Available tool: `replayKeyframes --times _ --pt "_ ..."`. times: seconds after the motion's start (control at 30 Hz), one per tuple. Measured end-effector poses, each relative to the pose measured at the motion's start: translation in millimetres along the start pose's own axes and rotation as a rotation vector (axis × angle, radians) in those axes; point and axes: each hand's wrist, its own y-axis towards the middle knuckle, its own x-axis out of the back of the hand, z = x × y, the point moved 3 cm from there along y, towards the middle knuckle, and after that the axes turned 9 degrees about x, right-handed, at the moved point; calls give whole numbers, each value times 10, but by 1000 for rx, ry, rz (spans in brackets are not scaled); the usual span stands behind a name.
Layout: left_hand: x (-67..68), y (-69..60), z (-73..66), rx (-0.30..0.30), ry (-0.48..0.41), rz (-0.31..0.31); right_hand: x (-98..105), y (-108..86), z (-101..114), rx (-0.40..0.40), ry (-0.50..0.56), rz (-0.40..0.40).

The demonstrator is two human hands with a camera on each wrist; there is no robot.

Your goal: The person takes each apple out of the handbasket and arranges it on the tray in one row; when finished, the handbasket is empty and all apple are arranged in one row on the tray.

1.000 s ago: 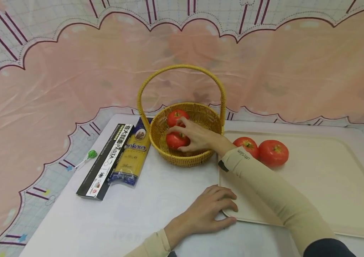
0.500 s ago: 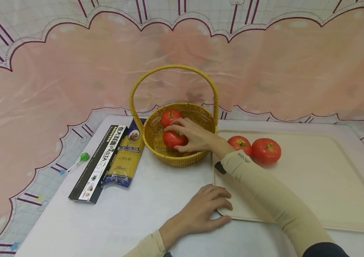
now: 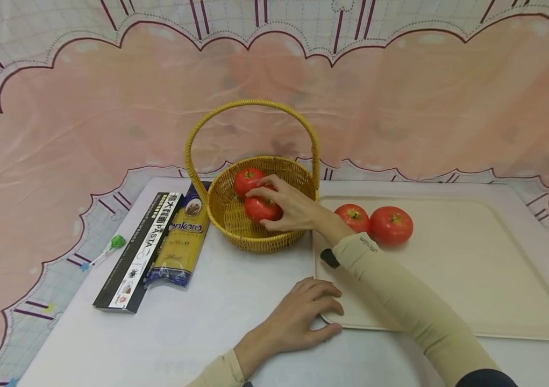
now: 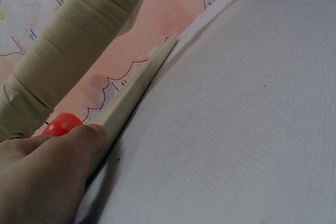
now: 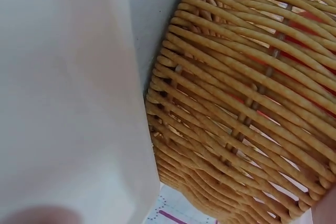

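My right hand [image 3: 291,207] reaches into the yellow wicker basket [image 3: 255,244] and grips a red apple [image 3: 258,208], with thumb and fingers curled round its sides. A second apple [image 3: 247,181] lies behind it in the basket. In the right wrist view the basket's woven wall [image 5: 241,87] fills the right side, and the hand's grip is hidden. My left hand [image 3: 298,314] rests at the near left corner of the beige tray [image 3: 448,279], fingers relaxed and thumb by its edge. On the tray two more apples [image 3: 391,226] sit side by side.
Left of the basket lie a black pasta box [image 3: 141,252] and a yellow-and-blue pasta packet [image 3: 182,242]. A green lollipop [image 3: 117,242] is further left. The basket's tall handle [image 3: 252,102] arches above it. A patterned cloth [image 3: 158,118] hangs behind the white table [image 3: 197,328].
The head view has shifted, so everything appears further left. In the basket, the apple in my right hand has moved slightly right, away from the other apple. My left hand stays at the tray corner.
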Motion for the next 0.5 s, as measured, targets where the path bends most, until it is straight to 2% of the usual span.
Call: replayKeyframes --times 0.5 --pt "-2 -6 -1 3 15 -9 147 -163 85 -13 -22 -80"
